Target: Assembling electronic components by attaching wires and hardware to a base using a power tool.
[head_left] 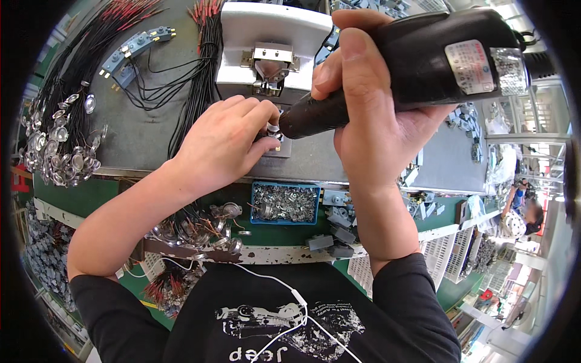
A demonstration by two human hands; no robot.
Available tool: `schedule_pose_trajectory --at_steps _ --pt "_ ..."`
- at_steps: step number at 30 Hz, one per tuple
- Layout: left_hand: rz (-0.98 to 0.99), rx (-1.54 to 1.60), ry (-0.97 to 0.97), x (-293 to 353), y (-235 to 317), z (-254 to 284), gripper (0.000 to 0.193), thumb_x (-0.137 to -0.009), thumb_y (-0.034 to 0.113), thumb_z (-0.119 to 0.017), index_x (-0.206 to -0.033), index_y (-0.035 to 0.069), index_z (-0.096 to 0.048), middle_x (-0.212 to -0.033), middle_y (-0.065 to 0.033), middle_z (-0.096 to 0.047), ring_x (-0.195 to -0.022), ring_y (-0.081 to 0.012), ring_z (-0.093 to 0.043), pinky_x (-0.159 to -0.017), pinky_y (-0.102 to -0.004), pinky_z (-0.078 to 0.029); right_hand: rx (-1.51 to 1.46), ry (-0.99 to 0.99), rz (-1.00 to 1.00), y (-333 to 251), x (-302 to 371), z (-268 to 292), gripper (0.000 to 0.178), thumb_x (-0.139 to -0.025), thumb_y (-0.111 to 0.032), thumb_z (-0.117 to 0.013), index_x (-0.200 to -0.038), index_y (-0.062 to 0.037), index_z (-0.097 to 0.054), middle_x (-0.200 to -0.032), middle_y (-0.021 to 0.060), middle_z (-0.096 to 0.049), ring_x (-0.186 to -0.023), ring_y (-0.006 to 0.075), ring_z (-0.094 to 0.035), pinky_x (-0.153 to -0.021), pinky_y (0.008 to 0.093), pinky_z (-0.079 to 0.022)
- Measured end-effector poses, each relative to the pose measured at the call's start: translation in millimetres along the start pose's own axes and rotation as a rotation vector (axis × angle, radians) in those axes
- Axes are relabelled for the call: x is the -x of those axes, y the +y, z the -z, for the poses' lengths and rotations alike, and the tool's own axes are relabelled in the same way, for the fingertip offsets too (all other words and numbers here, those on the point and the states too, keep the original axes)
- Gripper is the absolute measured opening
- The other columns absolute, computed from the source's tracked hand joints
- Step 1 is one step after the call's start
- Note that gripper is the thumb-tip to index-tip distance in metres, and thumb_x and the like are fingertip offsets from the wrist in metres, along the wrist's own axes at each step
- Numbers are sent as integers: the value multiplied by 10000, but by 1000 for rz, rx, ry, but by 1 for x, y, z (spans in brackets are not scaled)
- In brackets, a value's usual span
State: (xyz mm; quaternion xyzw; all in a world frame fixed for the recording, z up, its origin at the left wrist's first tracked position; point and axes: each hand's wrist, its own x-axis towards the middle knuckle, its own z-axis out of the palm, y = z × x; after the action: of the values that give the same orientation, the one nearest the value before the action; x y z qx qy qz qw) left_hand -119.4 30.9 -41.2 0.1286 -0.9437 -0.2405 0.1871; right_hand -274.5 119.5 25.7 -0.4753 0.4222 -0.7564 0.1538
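Note:
My right hand [375, 127] is wrapped round a black electric screwdriver [417, 66], which lies nearly level with its nose pointing left. That nose reaches a small shiny metal part [274, 131] on a low metal block [279, 151]. The fingers and thumb of my left hand [221, 136] pinch this part from the left, hiding much of it. The screwdriver's tip and exactly where it meets the part cannot be made out. Just beyond my left fingers stands a silver-white fixture [242, 36] with a metal clamp [273, 57] on its front.
Black wire bundles [209, 54] with red ends and round metal caps [63, 142] lie left. Near the table edge sits a blue tray [252, 209] of small metal pieces. Grey plastic blocks [339, 233] lie beside it. Another person [517, 218] is far right.

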Motion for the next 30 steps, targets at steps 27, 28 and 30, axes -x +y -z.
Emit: schedule_pose_trajectory --at_steps 27,28,30 --pt "18 69 -35 10 -16 -14 376 -908 204 -735 -1182 13 -562 -1276 -117 -574 -1151 -343 -597 -946 -441 -534 -34 -315 -38 4 -4 -16 151 -945 48 -667 -1079 108 -630 -1032 160 -711 -663 111 -643 -588 256 -530" --pt "18 71 -34 9 -17 -13 376 -908 204 -735 -1182 13 -562 -1276 -117 -574 -1151 -343 -597 -946 -441 -534 -31 -316 -38 6 -4 -13 151 -945 48 -667 -1079 108 -630 -1032 160 -711 -663 111 -643 -588 256 -530" --pt "-69 107 -55 4 -16 -10 363 -901 199 -738 -1160 6 -571 -1262 -121 -582 -1148 -340 -605 -950 -441 -529 -66 -329 59 14 -5 -7 142 -953 40 -661 -1075 107 -634 -1025 148 -702 -662 108 -637 -602 249 -528"
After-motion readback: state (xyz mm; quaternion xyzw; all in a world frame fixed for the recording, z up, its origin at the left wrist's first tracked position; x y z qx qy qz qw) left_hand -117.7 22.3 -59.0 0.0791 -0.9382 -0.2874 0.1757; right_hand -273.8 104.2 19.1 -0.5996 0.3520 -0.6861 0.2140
